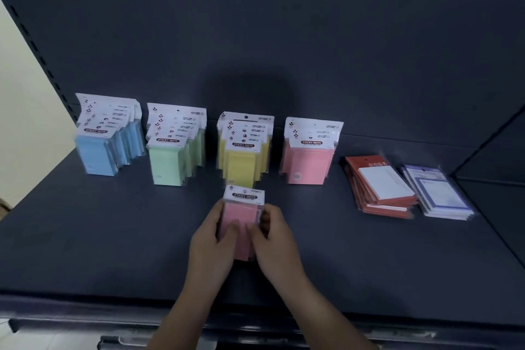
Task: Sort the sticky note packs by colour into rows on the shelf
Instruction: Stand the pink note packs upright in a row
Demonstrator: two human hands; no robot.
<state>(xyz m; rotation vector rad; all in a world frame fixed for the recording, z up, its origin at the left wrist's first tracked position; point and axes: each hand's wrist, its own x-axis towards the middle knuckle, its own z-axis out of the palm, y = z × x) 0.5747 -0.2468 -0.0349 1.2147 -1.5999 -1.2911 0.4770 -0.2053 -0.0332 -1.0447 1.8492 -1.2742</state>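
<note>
Both hands meet at the middle of the dark grey metal shelf [85, 236], clasped around a small stack of pink sticky note packs with white header cards [243, 216]. The left hand [210, 247] curls its fingers around the stack's left edge, thumb on the front face; the right hand [274, 241] grips the right edge, fingers folded onto the front. The stack stands tilted on the shelf between them.

Beyond the hands, against the dark back panel [284, 37], four rows of packs stand upright. Straight ahead of the hands is the yellow row [244, 162], just beyond the held stack. Ahead and to the right stands the pink row [309, 162], only a couple of packs deep. Ahead and to the left is the green row [170, 165], and farther left the blue row [99, 156].

Well to the right of the right hand lie two flat piles: red-backed white notepads [383, 185], and beside them, farther right, purple-bordered notepads in clear wrap [437, 193].
</note>
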